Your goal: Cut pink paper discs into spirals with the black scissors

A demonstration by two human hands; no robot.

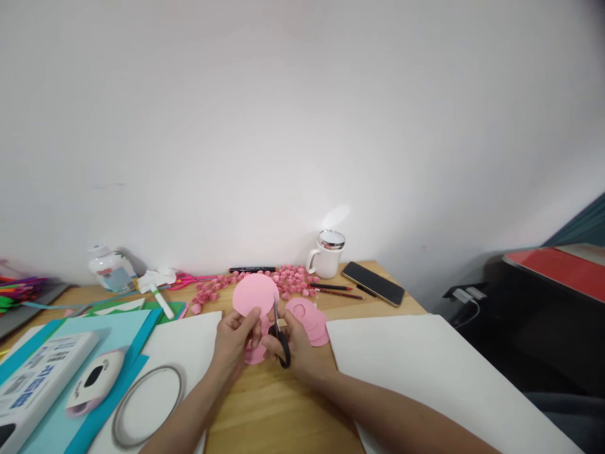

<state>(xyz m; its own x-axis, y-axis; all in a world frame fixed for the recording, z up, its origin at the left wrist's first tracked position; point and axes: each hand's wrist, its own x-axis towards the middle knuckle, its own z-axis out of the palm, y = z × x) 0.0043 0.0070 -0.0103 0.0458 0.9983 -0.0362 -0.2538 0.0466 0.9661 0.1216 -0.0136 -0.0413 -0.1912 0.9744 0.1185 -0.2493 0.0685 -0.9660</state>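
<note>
We can read nothing: blue print on the white box (35, 378) at the surface's left edge and the jar (108, 268) label are blurred.

A light wooden table (265, 410) stands against the white wall. At the back sit a white mug (326, 254) with a shiny lid, a black marker (252, 270) and a scatter of small pink paper bits (288, 280). Just right of the mug lie two pencils (333, 289) and a dark phone (373, 284). A stack of pink paper discs (312, 320) rests near the middle. A big white sheet (439, 378) covers the right side; another white sheet (189, 340) lies left of centre with a thin ring (147, 403) on it. Further left are blue paper sheets (94, 328), a paper punch (94, 380), a white box (38, 378), green sheets (137, 307), a white pen-like stick (161, 302) and a small white bottle (106, 268).
</note>
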